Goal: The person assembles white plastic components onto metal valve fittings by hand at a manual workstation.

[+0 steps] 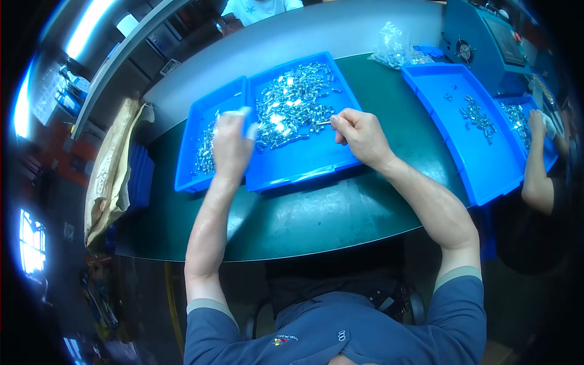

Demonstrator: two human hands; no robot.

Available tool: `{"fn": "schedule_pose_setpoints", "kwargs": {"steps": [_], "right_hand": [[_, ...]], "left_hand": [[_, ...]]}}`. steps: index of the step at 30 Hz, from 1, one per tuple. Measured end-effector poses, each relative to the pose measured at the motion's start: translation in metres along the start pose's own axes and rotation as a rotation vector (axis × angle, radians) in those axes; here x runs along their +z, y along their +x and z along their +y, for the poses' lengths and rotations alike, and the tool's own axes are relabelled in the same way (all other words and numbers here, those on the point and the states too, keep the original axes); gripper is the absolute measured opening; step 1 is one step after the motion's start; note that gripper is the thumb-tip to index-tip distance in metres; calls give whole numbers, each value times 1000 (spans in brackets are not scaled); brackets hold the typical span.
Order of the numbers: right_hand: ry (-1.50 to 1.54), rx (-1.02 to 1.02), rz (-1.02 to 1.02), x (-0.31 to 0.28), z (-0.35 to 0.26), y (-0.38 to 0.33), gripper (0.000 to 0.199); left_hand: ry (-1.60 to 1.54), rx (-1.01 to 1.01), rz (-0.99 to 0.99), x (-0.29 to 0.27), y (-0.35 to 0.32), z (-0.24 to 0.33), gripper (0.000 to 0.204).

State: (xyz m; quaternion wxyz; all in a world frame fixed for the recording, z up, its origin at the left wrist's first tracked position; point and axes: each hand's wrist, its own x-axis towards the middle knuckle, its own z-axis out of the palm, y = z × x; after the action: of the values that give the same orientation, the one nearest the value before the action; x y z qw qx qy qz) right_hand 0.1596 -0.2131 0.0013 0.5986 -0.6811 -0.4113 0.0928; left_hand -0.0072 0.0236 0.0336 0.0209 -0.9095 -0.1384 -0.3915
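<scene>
Pinching: our right hand [366, 139] presses thumb and fingertips together on a slim metal piece [323, 123], held over the larger blue tray [328, 155]. Our left hand [231, 146] is blurred above the narrower tray [222, 100]; we can't tell its grip. Around them we see shiny, roughly cylindrical metal parts [295, 91] heaped, smooth plastic walls, glossy green tabletop [316, 216], crinkled clear bag [392, 45].
</scene>
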Motion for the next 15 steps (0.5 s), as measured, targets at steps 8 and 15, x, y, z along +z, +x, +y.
{"fn": "schedule_pose_setpoints", "kwargs": {"steps": [8, 15], "right_hand": [[0, 5, 9, 1, 1, -2, 30], [-51, -18, -14, -2, -1, -3, 29]], "left_hand": [[-102, 143, -555, 42, -6, 57, 19], [-308, -51, -659, 30, -12, 45, 21]]}}
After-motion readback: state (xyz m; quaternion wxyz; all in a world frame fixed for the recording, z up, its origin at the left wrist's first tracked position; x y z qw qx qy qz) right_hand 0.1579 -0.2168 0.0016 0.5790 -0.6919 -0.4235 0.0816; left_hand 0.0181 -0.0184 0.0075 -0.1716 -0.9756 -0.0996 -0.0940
